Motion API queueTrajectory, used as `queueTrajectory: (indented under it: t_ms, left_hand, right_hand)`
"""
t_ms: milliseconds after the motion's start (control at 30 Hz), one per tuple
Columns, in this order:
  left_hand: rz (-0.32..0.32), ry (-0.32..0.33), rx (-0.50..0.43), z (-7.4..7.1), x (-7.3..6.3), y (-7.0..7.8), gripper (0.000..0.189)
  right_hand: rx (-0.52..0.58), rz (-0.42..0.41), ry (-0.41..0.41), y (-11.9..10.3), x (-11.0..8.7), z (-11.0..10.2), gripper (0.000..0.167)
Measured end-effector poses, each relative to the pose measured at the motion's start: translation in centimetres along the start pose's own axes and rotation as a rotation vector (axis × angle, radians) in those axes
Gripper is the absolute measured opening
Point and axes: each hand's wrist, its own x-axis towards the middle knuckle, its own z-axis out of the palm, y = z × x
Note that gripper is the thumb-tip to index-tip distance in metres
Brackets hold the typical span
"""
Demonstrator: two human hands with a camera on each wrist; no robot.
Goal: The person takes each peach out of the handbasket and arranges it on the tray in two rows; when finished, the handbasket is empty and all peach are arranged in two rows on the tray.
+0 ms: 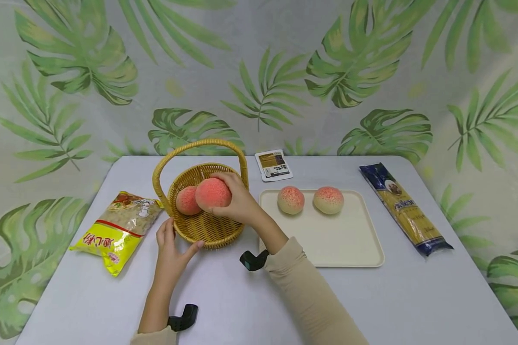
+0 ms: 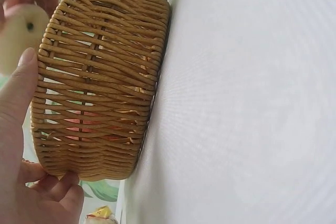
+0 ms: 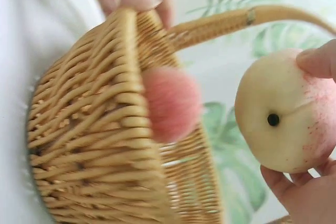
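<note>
My right hand [image 1: 237, 199] grips a pink peach [image 1: 213, 194] over the wicker basket [image 1: 211, 239]. In the right wrist view, this peach [image 3: 283, 114] shows a pale side with a small dark dot, thumb above and fingers below. A second peach [image 1: 187, 200] lies inside the basket at its left. My left hand [image 1: 172, 254] holds the basket's near left side. The left wrist view has the thumb at the basket [image 2: 97, 82] rim and the other fingers bent against its side. Two more peaches, one on the left [image 1: 291, 200] and one on the right [image 1: 328, 200], sit on the cream tray [image 1: 328, 244].
A tall handle [image 1: 198, 143] arches over the basket. Left of it lies a yellow bag of pasta [image 1: 118, 230]. A small white packet [image 1: 274, 165] lies behind the tray, and a long spaghetti pack [image 1: 403, 206] to its right. A leaf-patterned cloth [image 1: 267, 96] hangs behind the table.
</note>
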Motion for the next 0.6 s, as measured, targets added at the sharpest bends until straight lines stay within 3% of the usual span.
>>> queueTrajectory:
  t_ms: [267,400,600]
  left_hand:
    - [-0.015,0.003,0.000,-0.1,0.1,-0.1,0.098]
    - [-0.010,-0.002,-0.004,0.0,0.2,-0.2,0.098]
    - [-0.007,-0.005,0.004,0.1,0.2,-0.3,0.099]
  right_hand:
    - [0.146,-0.135,0.078,-2.3,-3.6,-4.1,0.073]
    - [0.153,-0.119,0.146,-3.1,-6.1,-6.2,0.072]
    - [0.098,-0.053,0.230,-0.7,-9.4,-7.9,0.072]
